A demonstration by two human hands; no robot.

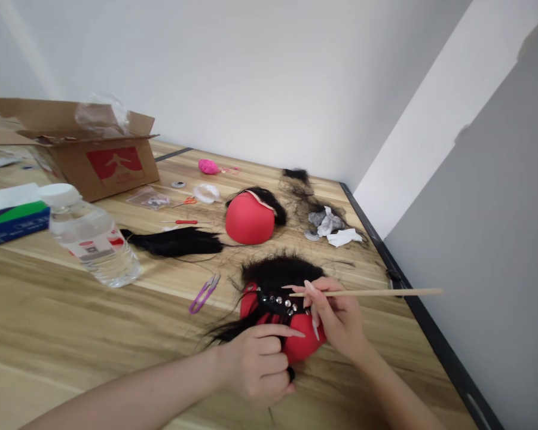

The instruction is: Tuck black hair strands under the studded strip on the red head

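A red rounded form lies on the wooden table, with black hair along its far side and a black band with silver studs across it. My right hand pinches a thin wooden stick whose tip is over the band. At the near left of the form is my left hand, index finger stretched across the red surface and the other fingers curled. Something black shows by those curled fingers; whether they grip it is hidden. Loose black strands trail left from the form.
Purple thread snips, a black hair bundle and a water bottle are at left. Behind stand an open cardboard box and a second red form. Crumpled tissues lie at back right, near the table's dark edge.
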